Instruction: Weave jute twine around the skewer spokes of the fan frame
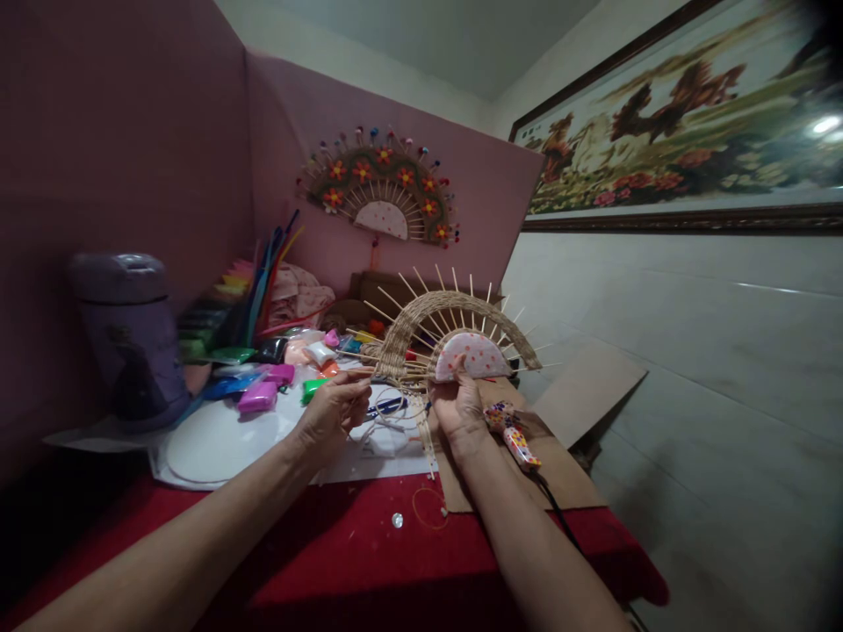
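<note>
My right hand (459,411) grips a half-round woven fan (396,341) from below, its thumb lying on the white pad with orange dots (475,355). Thin wooden sticks radiate from the pad through an arch of straw-coloured cord weaving and stick out past it. At the fan's lower left, my left hand (334,411) is closed, thumb and fingertips pinched on a thin straw-coloured strand. Whether that strand is cord or a stick end, I cannot tell. Loose loops of cord hang below the fan, over the white paper (342,474).
A patterned glue gun (520,448) with a black cable lies on cardboard (580,491) at right. Bright clay packets (258,397), a white disc (211,443) and a purple bottle (132,351) stand left. A finished flowered fan (385,180) hangs on the pink board (487,193).
</note>
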{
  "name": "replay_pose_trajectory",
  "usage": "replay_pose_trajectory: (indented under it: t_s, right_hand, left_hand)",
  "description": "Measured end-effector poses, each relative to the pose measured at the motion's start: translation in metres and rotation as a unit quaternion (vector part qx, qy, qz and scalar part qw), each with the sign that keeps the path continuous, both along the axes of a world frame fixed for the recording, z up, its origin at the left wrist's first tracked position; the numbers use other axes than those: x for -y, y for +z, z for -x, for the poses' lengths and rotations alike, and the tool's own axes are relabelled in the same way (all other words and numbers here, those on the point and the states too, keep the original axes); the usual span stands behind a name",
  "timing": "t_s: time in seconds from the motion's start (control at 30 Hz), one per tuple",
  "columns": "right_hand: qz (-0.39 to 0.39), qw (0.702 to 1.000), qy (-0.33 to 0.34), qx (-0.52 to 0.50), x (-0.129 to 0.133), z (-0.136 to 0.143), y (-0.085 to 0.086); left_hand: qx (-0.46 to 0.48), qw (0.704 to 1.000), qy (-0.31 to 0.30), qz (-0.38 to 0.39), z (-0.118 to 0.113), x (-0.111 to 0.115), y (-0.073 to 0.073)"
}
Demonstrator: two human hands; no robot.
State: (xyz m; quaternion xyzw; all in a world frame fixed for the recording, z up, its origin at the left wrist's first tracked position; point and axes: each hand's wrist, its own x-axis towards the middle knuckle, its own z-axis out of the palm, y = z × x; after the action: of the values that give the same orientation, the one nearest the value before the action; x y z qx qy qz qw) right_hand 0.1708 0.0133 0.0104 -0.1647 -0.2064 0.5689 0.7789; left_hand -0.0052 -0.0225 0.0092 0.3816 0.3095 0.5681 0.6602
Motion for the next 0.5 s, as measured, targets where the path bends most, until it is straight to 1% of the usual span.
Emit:
replay_pose_trajectory:
  t_s: [0.1, 0.13, 0.23, 0.4, 0.5]
  right_hand:
    - [0.019, 0.998, 0.019, -0.063, 0.0005, 0.0001, 0.0005]
    - [0.020, 0.997, 0.019, -0.068, 0.0005, 0.0000, 0.0006]
    - [0.033, 0.998, 0.011, -0.055, 0.0005, -0.0004, 0.0007]
    - [0.037, 0.997, 0.009, -0.063, 0.0003, 0.0007, 0.0018]
    - [0.042, 0.996, 0.013, -0.075, 0.0005, 0.0015, 0.0028]
  left_hand:
    - [0.003, 1.000, -0.005, -0.002, -0.0007, -0.0003, 0.0010]
    - [0.005, 1.000, -0.010, -0.005, -0.0007, -0.0005, 0.0013]
    - [0.011, 1.000, -0.018, -0.015, -0.0010, -0.0006, 0.0023]
    - [-0.009, 1.000, 0.019, 0.008, -0.0027, 0.0012, 0.0035]
    - [-0.020, 1.000, 0.015, -0.003, -0.0033, 0.0000, 0.0008]
